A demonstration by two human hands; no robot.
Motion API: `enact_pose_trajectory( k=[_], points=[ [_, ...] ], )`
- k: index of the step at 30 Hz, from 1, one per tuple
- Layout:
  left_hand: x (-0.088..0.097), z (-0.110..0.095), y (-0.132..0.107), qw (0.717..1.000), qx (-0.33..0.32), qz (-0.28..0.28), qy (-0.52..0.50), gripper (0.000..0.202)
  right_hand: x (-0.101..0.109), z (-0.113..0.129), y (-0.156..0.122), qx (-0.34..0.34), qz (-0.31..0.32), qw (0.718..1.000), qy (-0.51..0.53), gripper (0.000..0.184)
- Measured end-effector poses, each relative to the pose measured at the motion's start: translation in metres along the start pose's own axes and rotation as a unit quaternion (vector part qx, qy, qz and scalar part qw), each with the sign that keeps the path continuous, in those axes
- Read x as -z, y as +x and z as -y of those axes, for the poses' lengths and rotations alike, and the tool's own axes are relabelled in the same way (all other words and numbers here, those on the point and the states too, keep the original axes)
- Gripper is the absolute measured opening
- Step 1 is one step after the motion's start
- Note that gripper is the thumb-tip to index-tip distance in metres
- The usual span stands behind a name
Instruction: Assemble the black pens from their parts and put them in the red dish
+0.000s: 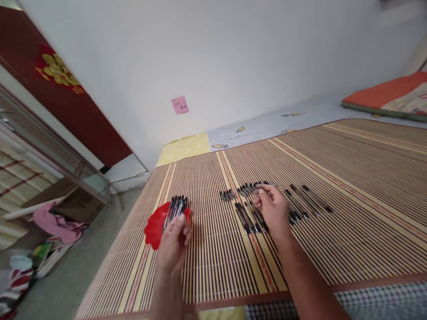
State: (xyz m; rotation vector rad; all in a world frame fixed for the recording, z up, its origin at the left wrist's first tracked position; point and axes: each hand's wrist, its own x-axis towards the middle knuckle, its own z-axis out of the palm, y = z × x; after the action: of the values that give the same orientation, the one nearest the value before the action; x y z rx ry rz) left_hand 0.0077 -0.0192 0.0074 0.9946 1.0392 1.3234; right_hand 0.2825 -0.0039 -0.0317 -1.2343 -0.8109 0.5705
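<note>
My left hand [174, 240], fingers curled, is at the near edge of a red scalloped dish [154, 224]. A bundle of clear pens with black caps [176, 206] lies across this dish, its lower ends reaching my left fingers; whether they grip it is hidden. My right hand [274, 206] is closed in a pinch over a row of loose black pen caps [247, 189]; what is between its fingertips is too small to make out. Uncapped-looking pens [245, 218] lie just left of my right hand, and several more pens [305, 202] to its right.
A striped bamboo mat [207, 266] covers the bed. A smaller group of caps [227, 194] lies left of the row. An orange folded quilt [383, 93] is at far right. Pink paper [180, 105] is on the wall. A cardboard box [78, 205] stands on the floor at left.
</note>
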Motion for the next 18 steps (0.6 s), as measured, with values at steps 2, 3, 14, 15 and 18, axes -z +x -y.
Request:
enact_pose_trajectory(
  k=[2, 3, 14, 15, 18],
  points=[
    [-0.023, 0.01, 0.001, 0.985, 0.08, 0.058, -0.141, 0.044, 0.001, -0.002, 0.001, -0.006, 0.0, 1.0, 0.004, 0.025],
    [-0.031, 0.016, 0.003, 0.974, 0.105, 0.073, -0.188, 0.046, 0.001, -0.003, 0.002, -0.01, 0.004, 1.0, 0.001, 0.025],
    [-0.034, 0.072, 0.017, 0.971, 0.126, 0.022, -0.203, 0.05, 0.002, -0.015, -0.009, 0.041, 0.296, 0.875, -0.382, 0.016],
    [-0.033, 0.073, 0.018, 0.97, 0.131, 0.019, -0.205, 0.048, -0.001, -0.015, -0.012, 0.045, 0.303, 0.847, -0.433, 0.016],
    [-0.031, 0.074, 0.02, 0.968, 0.14, 0.006, -0.21, 0.047, -0.009, -0.015, -0.019, 0.035, 0.305, 0.804, -0.509, 0.013]
  ],
)
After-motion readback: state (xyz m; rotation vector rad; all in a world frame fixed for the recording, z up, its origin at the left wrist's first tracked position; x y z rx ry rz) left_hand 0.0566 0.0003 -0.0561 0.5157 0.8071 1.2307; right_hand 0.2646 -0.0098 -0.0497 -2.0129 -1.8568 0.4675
